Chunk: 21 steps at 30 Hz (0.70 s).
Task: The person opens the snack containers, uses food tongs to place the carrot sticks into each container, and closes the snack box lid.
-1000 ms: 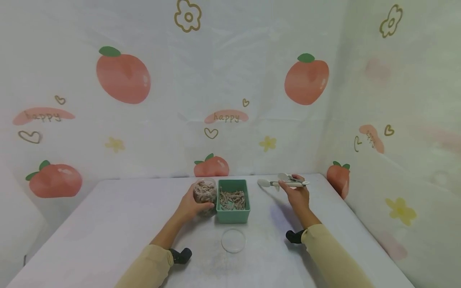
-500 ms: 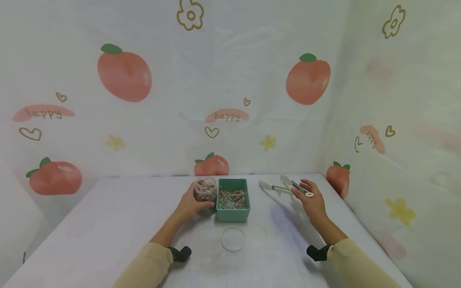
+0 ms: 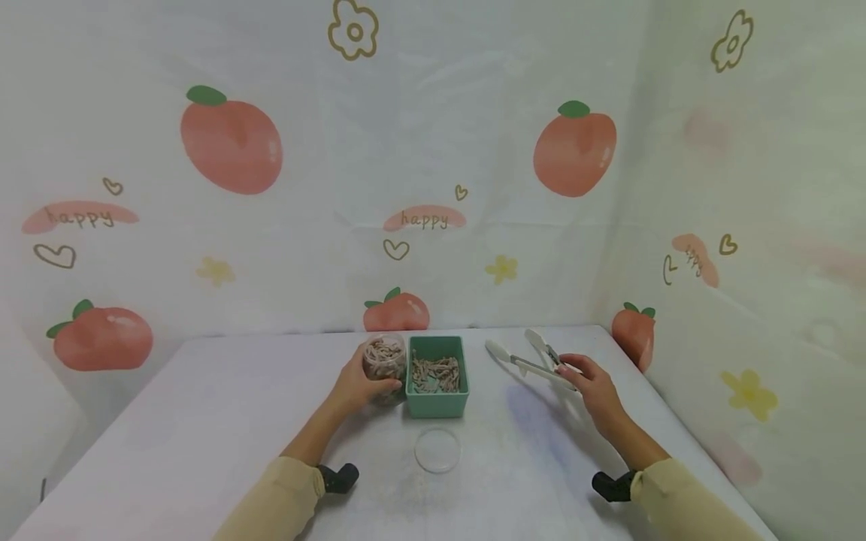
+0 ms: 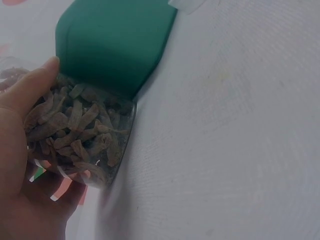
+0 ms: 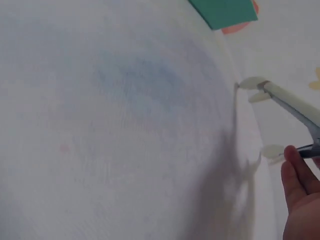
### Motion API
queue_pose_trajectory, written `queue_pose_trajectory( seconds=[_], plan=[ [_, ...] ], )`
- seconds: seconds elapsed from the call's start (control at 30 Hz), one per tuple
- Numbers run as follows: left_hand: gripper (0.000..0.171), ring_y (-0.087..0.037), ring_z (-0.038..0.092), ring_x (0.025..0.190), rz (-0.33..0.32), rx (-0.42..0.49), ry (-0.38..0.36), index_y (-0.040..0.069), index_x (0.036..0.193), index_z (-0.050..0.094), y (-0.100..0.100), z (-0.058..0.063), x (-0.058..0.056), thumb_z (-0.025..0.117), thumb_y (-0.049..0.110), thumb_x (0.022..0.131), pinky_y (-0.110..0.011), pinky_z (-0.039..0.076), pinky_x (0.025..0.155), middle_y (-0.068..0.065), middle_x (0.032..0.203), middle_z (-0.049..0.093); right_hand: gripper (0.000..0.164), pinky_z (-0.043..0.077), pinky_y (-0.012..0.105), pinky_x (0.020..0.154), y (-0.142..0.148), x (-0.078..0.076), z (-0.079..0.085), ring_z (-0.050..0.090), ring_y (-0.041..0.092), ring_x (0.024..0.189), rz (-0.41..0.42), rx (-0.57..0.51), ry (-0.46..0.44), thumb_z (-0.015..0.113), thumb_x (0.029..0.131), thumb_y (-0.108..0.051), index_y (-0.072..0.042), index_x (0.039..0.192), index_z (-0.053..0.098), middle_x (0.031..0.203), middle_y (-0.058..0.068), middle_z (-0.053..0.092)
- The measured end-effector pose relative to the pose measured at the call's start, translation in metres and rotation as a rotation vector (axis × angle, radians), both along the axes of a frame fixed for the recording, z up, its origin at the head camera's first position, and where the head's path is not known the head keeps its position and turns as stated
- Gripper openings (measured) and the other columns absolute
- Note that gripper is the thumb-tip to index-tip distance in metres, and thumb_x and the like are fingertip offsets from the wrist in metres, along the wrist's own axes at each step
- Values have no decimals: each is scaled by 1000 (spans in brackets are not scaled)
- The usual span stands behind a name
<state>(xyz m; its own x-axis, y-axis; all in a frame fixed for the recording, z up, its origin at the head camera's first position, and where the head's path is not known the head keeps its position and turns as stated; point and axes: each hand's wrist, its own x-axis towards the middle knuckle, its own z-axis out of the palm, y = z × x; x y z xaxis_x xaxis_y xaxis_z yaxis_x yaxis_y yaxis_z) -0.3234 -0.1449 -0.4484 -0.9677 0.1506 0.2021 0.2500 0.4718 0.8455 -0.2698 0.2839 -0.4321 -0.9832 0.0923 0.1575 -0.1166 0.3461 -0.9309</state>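
Note:
My left hand (image 3: 361,383) grips a clear jar (image 3: 386,359) filled with brownish, twisted dried pieces. In the left wrist view the thumb lies across the jar (image 4: 80,135) and the fingers wrap behind it. The jar stands right beside a green rectangular box (image 3: 437,406), which holds more of these pieces. On the right, my right hand (image 3: 595,387) holds a pair of white-tipped tongs (image 3: 534,367) near the handle end, their arms spread and tips pointing toward the back. In the right wrist view fingers press along one arm of the tongs (image 5: 292,102); the handle end is out of frame.
A clear round lid (image 3: 437,451) lies on the white table (image 3: 271,421) in front of the green box. Behind the table hangs a patterned white backdrop (image 3: 433,150), and a side wall (image 3: 764,300) of the same kind runs along the right edge.
My right hand has moved right and toward me, sliding back along the tongs, whose arms have spread and swung round. The left hand and jar have stayed in place.

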Motion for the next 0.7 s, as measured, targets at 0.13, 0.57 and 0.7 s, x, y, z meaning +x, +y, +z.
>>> queue_pose_trajectory(
  seconds=[0.13,0.57,0.7],
  plan=[
    [101,-34,44,126,2,3,1,10,148,29,-1,1,0,87,36,71,-53,36,102,-18,137,48,41,29,45,99,0,-5,-7,41,32,125,-33,38,1,57,99,-24,4,129,54,131,24,53],
    [101,-34,44,127,1,3,-16,11,149,28,0,1,0,87,38,71,-53,35,103,-18,137,48,41,35,44,93,-5,-8,-11,45,34,121,-101,96,-69,59,98,-26,1,129,56,137,22,49],
    [102,-34,44,127,0,-3,-13,10,149,28,0,1,1,87,38,71,-53,35,103,-18,137,47,40,40,37,81,-6,-5,-12,51,32,108,-112,118,-83,60,97,-25,0,127,57,133,21,53]
  ],
)
